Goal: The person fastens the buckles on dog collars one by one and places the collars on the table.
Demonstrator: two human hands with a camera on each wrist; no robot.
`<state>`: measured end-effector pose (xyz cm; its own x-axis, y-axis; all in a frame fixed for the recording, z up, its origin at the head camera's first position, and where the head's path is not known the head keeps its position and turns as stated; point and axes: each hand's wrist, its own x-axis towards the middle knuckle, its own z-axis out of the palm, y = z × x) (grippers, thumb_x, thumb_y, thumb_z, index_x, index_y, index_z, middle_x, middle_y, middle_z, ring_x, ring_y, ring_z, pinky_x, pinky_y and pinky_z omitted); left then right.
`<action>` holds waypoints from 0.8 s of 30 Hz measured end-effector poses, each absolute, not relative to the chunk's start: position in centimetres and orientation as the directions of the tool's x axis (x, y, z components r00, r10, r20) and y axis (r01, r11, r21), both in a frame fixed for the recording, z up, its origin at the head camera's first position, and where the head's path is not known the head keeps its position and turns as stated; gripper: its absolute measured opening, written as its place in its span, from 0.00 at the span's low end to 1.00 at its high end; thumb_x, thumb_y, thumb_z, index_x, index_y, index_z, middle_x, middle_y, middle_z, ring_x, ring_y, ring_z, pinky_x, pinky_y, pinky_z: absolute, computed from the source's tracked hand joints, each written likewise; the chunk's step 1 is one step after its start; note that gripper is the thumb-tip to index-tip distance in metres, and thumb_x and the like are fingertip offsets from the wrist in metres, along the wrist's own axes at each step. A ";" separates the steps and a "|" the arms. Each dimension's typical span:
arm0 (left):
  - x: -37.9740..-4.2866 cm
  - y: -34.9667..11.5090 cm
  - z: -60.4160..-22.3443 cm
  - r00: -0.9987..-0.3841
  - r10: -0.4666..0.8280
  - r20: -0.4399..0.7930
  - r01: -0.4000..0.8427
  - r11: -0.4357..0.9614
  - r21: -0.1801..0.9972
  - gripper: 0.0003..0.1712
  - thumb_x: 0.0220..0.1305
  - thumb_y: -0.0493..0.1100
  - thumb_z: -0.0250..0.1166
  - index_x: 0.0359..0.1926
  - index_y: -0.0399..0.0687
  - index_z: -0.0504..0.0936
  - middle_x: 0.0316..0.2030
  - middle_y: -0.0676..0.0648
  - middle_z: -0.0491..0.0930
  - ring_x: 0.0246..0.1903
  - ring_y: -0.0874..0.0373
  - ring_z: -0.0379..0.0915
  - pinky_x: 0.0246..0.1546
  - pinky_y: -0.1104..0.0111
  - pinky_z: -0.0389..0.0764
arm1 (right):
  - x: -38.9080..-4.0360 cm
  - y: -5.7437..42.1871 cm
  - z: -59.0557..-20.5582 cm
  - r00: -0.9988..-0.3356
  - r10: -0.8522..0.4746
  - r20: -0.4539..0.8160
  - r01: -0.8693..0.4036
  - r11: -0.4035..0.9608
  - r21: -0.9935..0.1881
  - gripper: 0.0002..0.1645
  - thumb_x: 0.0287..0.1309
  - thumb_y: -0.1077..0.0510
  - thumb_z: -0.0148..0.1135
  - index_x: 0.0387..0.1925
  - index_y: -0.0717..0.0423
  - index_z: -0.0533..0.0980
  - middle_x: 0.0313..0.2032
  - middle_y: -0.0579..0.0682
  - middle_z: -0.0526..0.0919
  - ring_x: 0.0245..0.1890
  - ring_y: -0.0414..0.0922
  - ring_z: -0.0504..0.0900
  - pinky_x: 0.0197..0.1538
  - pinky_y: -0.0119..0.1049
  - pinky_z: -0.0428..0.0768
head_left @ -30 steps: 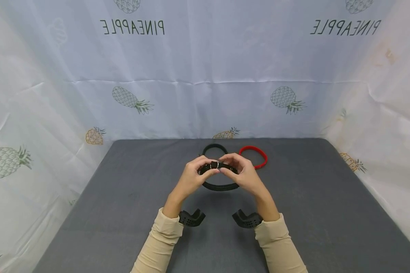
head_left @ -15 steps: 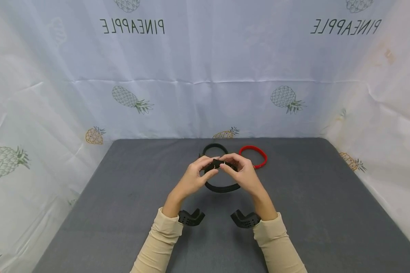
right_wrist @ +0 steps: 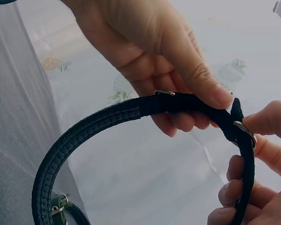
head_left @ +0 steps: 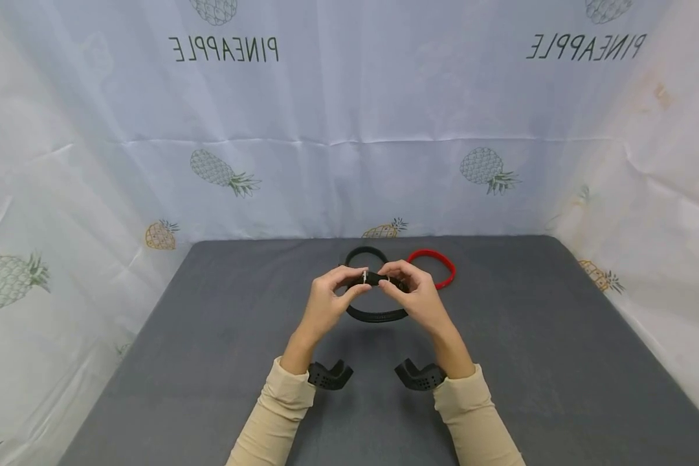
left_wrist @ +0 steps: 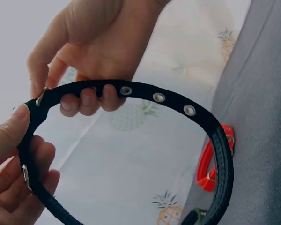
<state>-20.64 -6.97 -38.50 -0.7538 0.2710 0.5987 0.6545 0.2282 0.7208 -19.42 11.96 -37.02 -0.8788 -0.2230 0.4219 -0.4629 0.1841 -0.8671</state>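
Observation:
Both hands hold a black collar (head_left: 377, 317), a strap looped round with metal eyelets, up in front of the body. In the left wrist view my left hand (left_wrist: 9, 173) pinches the joined part with thumb and fingers, close to one metal loop (left_wrist: 25, 177). My right hand (head_left: 416, 292) grips the eyelet side; in the right wrist view its fingertips are at a metal buckle (right_wrist: 245, 132). A short strap end (right_wrist: 237, 107) sticks up beside that buckle. The eyelets (left_wrist: 158, 97) run along the strap past the right fingers.
Behind the hands, a dark green collar (head_left: 361, 248) and a red collar (head_left: 451, 272) lie on the grey table (head_left: 239, 336). A pineapple-print curtain (head_left: 338, 188) stands behind the table and along both sides.
My fingertips have parted slightly, baring a short black stretch of strap between them. The collar's joined part has been turned, and a bright metal piece now shows at the left fingertips.

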 end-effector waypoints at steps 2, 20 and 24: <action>-20.5 -7.0 -38.6 -0.734 0.276 0.621 0.677 0.224 0.701 0.18 0.54 0.33 0.69 0.48 0.34 0.84 0.39 0.38 0.85 0.37 0.49 0.82 0.41 0.71 0.84 | -19.2 11.9 -37.0 -0.875 -0.231 0.425 -0.470 0.198 -0.860 0.10 0.61 0.69 0.59 0.44 0.68 0.76 0.38 0.63 0.80 0.33 0.32 0.74 0.36 0.27 0.72; -19.9 -7.2 -37.9 -0.785 0.333 0.523 0.608 0.254 0.752 0.19 0.61 0.37 0.66 0.53 0.37 0.81 0.44 0.39 0.83 0.42 0.50 0.81 0.48 0.64 0.84 | -19.3 11.5 -37.4 -0.878 -0.265 0.398 -0.456 0.213 -0.864 0.10 0.63 0.66 0.58 0.46 0.66 0.75 0.42 0.63 0.79 0.32 0.33 0.70 0.35 0.28 0.69; -19.9 -7.3 -37.7 -0.795 0.357 0.491 0.580 0.211 0.787 0.19 0.65 0.35 0.61 0.57 0.35 0.78 0.47 0.37 0.82 0.45 0.47 0.81 0.50 0.66 0.83 | -19.4 11.6 -37.2 -0.891 -0.239 0.386 -0.437 0.221 -0.872 0.12 0.63 0.66 0.58 0.47 0.67 0.75 0.45 0.65 0.79 0.37 0.30 0.73 0.40 0.27 0.73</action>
<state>-19.93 -7.25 -37.66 -0.7948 0.3566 0.4910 0.5805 0.2107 0.7866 -19.38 11.58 -37.23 -0.8907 -0.2392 0.3865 -0.4375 0.2206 -0.8717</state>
